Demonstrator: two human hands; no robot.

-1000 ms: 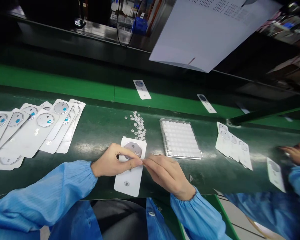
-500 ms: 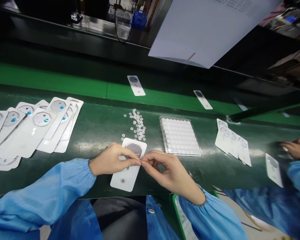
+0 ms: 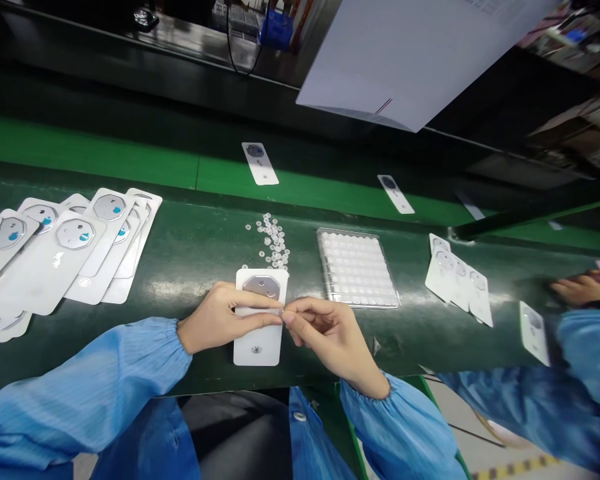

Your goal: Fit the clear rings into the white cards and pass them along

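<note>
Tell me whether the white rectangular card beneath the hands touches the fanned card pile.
No, green tabletop shows between the white rectangular card and the fanned card pile.

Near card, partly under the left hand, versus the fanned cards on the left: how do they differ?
The near card is separate, while the fanned cards overlap. The near card sits nearly straight in the view; the fanned cards slant. Several fanned cards show blue on their grey insets; none shows on the near card, though the left hand hides part of it. Both are white with rounded corners.
</note>
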